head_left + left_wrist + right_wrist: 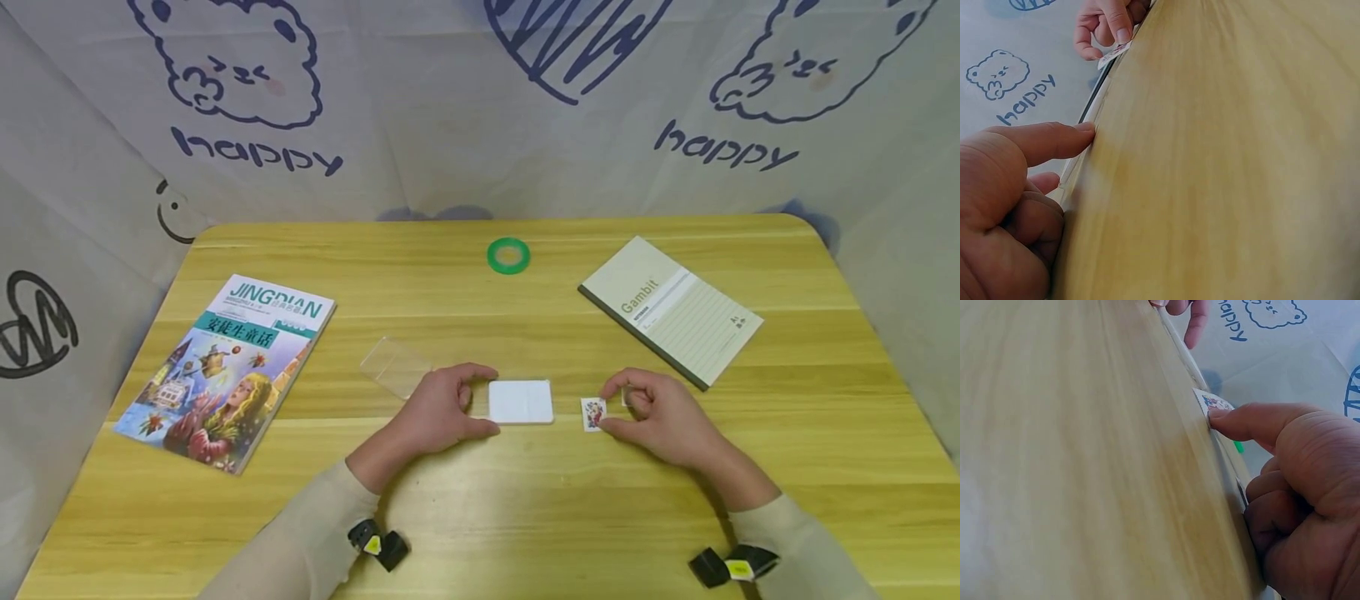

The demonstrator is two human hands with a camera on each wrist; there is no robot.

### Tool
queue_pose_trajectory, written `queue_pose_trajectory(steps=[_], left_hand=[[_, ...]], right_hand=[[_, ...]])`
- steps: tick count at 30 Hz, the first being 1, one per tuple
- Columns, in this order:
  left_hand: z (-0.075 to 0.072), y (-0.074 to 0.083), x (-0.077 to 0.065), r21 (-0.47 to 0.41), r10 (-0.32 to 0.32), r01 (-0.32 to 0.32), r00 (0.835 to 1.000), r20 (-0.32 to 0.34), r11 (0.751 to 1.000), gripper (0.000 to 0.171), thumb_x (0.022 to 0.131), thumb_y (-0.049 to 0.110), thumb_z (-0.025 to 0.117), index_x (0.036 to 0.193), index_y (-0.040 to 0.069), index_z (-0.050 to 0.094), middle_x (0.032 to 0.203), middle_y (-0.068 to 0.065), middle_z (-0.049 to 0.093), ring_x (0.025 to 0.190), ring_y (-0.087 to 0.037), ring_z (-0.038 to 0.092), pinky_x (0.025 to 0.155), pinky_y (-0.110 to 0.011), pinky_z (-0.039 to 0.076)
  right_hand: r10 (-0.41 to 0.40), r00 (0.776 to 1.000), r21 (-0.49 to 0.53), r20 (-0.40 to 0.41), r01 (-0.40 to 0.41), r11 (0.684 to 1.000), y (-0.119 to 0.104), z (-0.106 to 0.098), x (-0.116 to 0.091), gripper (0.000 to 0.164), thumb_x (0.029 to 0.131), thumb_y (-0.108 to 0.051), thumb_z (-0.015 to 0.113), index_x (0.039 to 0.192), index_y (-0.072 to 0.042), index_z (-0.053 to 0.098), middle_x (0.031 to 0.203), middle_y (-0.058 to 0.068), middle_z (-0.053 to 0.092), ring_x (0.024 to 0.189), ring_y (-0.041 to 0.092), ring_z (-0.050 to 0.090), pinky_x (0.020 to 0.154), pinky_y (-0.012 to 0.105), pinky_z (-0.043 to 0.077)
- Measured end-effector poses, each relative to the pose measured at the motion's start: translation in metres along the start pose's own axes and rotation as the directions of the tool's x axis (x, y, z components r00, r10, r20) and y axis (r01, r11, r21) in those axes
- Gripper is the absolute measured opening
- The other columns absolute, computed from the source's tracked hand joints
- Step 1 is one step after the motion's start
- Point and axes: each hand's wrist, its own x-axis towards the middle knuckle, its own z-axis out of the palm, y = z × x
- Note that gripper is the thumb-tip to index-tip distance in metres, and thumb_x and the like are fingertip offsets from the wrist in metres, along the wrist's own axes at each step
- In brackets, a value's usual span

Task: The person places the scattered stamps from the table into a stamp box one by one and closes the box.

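In the head view a flat white rectangular box (521,402) lies on the table in front of me. My left hand (442,408) grips its left end, thumb at the near corner and index finger at the far one. To the right of the box, my right hand (660,417) pinches a small stamp (592,413) between thumb and index finger. The stamp has a coloured picture and a white toothed border, seen also as the stamp (1213,404) in the right wrist view. A second small white piece (626,397) shows partly behind the right fingers.
A clear plastic lid or sheet (393,367) lies beyond the left hand. An illustrated book (232,367) is at the left, a Gambit notebook (671,308) at the right back. A green tape roll (508,256) sits near the far edge of the wooden table (495,533).
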Motion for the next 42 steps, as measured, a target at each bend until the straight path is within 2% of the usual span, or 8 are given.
queue_pose_trajectory(steps=[6,11,20,26,32,42], left_hand=[[0.000,-0.001,0.000,0.008,-0.003,0.003,1.000,-0.001,1.000,0.063,0.072,0.011,0.091,0.128,0.005,0.063,0.058,0.005,0.036,0.051,-0.009,0.032,0.051,-0.026,0.030],[0.000,0.000,-0.001,0.009,-0.002,0.002,1.000,-0.001,1.000,0.062,0.072,0.011,0.091,0.128,0.005,0.063,0.058,0.005,0.036,0.052,-0.009,0.032,0.051,-0.026,0.031],[0.001,-0.001,0.001,-0.001,0.003,-0.003,1.000,-0.003,1.000,0.062,0.072,0.010,0.091,0.127,0.004,0.063,0.058,0.005,0.036,0.052,-0.009,0.032,0.051,-0.026,0.030],[0.001,-0.001,0.000,0.006,0.008,-0.008,1.000,-0.002,1.000,0.062,0.072,0.011,0.091,0.128,0.005,0.063,0.059,0.005,0.036,0.052,-0.009,0.032,0.051,-0.026,0.030],[0.001,-0.002,0.001,0.013,0.011,-0.011,1.000,-0.004,1.000,0.062,0.072,0.011,0.091,0.127,0.005,0.064,0.059,0.005,0.037,0.052,-0.008,0.032,0.051,-0.026,0.031],[0.001,-0.002,0.000,0.016,0.013,-0.012,1.000,-0.003,1.000,0.063,0.073,0.011,0.091,0.128,0.005,0.063,0.059,0.005,0.037,0.051,-0.009,0.032,0.050,-0.025,0.030]], right_hand=[[-0.003,1.000,0.020,-0.009,0.003,1.000,0.000,0.001,0.001,0.030,0.077,-0.008,0.088,0.096,-0.013,0.066,0.060,-0.011,0.026,0.054,0.004,0.028,0.064,0.027,0.040],[0.040,0.999,0.026,0.006,-0.040,0.999,0.000,0.000,0.002,0.028,0.077,-0.007,0.087,0.092,-0.013,0.064,0.061,-0.009,0.026,0.054,0.006,0.028,0.064,0.029,0.039],[0.099,0.995,-0.039,0.020,-0.099,0.994,-0.004,0.000,0.004,0.018,0.082,-0.014,0.084,0.088,-0.013,0.067,0.057,-0.010,0.027,0.052,0.007,0.028,0.063,0.029,0.040],[0.131,0.991,0.016,0.036,-0.131,0.991,-0.002,0.000,0.005,0.012,0.086,-0.016,0.081,0.090,-0.009,0.072,0.056,-0.009,0.029,0.051,0.007,0.031,0.064,0.027,0.042],[0.169,0.984,0.109,0.054,-0.174,0.979,-0.004,-0.001,0.007,0.009,0.088,-0.014,0.079,0.089,-0.008,0.073,0.055,-0.006,0.030,0.049,0.007,0.032,0.054,0.027,0.037],[0.134,0.988,0.124,0.079,-0.143,0.982,-0.016,0.008,0.018,0.008,0.086,-0.014,0.079,0.088,-0.008,0.073,0.055,-0.007,0.030,0.051,0.008,0.032,0.056,0.027,0.037]])
